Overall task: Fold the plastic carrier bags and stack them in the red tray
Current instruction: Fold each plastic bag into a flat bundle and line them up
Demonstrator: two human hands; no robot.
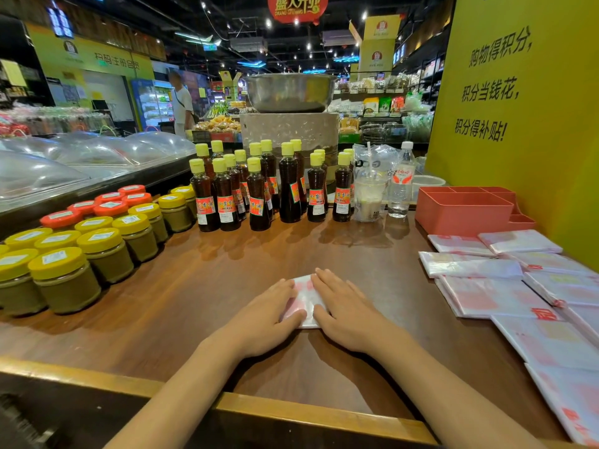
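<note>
A small folded white-and-red plastic carrier bag (pixel 306 299) lies flat on the wooden counter in front of me. My left hand (pixel 264 314) presses on its left side with straight fingers. My right hand (pixel 345 311) lies flat on its right side, palm down. The two hands cover most of the bag. The red tray (pixel 462 210), with several compartments, stands at the back right against the yellow wall and looks empty. Several other white-and-red carrier bags (pixel 492 294) lie spread flat along the counter's right side, between the tray and the near edge.
Dark sauce bottles with yellow caps (pixel 256 192) stand in rows across the back of the counter. Jars with yellow and orange lids (pixel 97 244) fill the left. A bagged drink cup (pixel 369 189) and a water bottle (pixel 400 183) stand left of the tray. The counter has a raised wooden front edge (pixel 291 409).
</note>
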